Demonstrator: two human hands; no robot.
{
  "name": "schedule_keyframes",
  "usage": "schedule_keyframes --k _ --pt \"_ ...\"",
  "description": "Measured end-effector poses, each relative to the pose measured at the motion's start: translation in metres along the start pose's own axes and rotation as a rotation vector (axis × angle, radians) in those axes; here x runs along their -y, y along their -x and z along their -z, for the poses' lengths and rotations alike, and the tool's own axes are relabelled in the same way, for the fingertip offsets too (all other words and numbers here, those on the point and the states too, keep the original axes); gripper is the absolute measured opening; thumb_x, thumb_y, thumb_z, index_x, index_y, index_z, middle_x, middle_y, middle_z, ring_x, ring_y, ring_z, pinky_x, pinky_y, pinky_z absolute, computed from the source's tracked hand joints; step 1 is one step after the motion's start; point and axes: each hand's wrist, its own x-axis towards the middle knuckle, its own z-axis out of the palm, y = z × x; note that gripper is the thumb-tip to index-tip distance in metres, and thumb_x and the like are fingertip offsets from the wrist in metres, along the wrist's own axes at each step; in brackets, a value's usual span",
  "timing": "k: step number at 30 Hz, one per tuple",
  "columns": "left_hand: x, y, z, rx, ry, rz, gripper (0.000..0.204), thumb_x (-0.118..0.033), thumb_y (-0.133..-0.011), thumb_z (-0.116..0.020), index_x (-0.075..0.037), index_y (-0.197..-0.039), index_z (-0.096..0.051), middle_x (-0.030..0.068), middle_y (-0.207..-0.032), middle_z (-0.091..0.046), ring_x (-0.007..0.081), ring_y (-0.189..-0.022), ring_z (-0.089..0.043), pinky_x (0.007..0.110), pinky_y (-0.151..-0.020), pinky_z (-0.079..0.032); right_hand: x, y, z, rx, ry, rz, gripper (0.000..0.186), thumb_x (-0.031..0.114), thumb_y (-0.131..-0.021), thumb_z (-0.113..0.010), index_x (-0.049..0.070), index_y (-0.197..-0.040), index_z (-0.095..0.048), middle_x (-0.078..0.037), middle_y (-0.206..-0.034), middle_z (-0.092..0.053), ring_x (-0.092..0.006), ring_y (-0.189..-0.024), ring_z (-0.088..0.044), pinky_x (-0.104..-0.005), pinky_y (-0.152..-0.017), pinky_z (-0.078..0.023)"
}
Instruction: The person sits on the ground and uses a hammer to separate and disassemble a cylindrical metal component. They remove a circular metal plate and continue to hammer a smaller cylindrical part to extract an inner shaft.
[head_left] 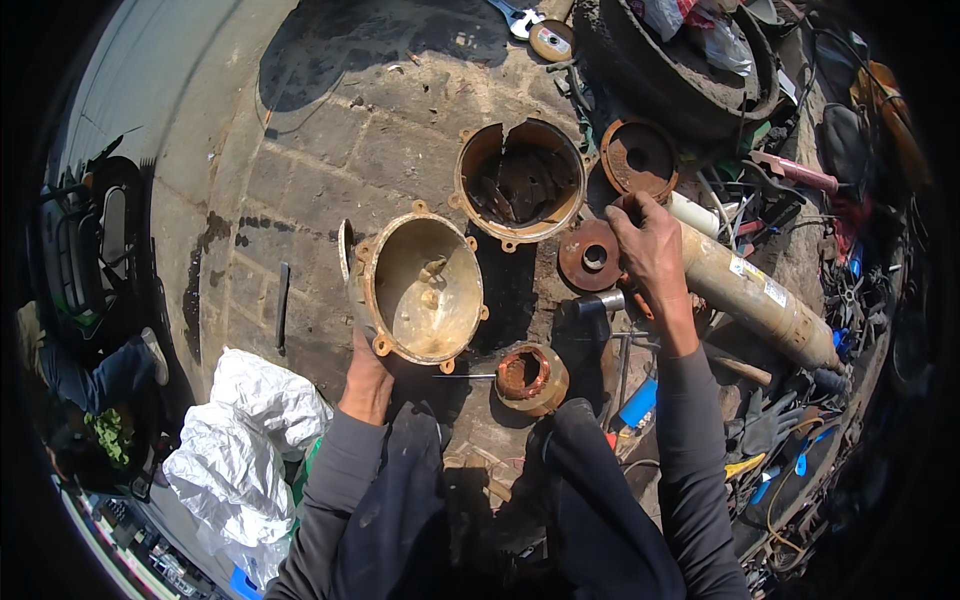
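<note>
My left hand (366, 385) grips the lower left rim of a bowl-shaped metal housing (405, 290). This housing has lugs around its edge, and its pale inside faces up; my fingers beneath it are hidden. My right hand (650, 245) is closed, thumb and fingers pressed together; what they hold, if anything, is hidden. It is between a rusty round cover (640, 160) and a rusty disc (588, 255) with a central hub. Left of the cover stands a rusty cylindrical housing (522, 180) with a broken rim. A hammer (590, 306) lies below the disc.
Near my knees sits a round metal part (532, 380) with copper-coloured edging. A long metal cylinder (760, 290) lies at right, beside gloves (765, 425) and scattered tools. White sacking (245, 450) is at lower left. Top right holds a large round tub (690, 80). A person's leg (110, 375) shows far left.
</note>
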Motion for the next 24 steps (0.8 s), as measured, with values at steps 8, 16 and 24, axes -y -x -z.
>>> schedule_keyframes --k 8,16,24 --pt "0.007 0.003 0.019 -0.094 0.009 0.016 0.060 -0.038 -0.111 -0.055 -0.003 -0.158 -0.044 0.0162 -0.153 -0.057 0.0303 -0.135 -0.062 0.047 -0.113 -0.054 -0.088 0.042 -0.066 0.219 0.553 0.141 0.036 0.005 -0.092 -0.066 0.003 -0.125 -0.051 -0.030 -0.123 -0.052 -0.0501 -0.100 -0.068 -0.0567 -0.076 -0.059" --pt "0.006 0.005 0.028 -0.142 0.007 0.019 0.058 -0.035 -0.110 -0.056 -0.003 -0.157 -0.045 0.0164 -0.153 -0.057 0.0304 -0.134 -0.062 0.047 -0.113 -0.054 -0.061 0.032 -0.035 0.033 0.299 0.118 0.048 0.020 -0.088 -0.081 -0.002 -0.125 -0.058 -0.030 -0.114 -0.059 -0.0509 -0.097 -0.066 -0.0551 -0.083 -0.057" --pt "0.006 0.000 0.022 -0.121 0.024 0.005 0.056 -0.032 -0.110 -0.056 -0.002 -0.156 -0.046 0.0166 -0.153 -0.058 0.0306 -0.134 -0.062 0.046 -0.113 -0.054 0.082 0.023 0.026 -0.072 0.013 0.387 0.039 0.013 -0.087 -0.082 -0.001 -0.119 -0.065 -0.016 -0.108 -0.062 -0.0284 -0.086 -0.070 -0.0381 -0.073 -0.059"
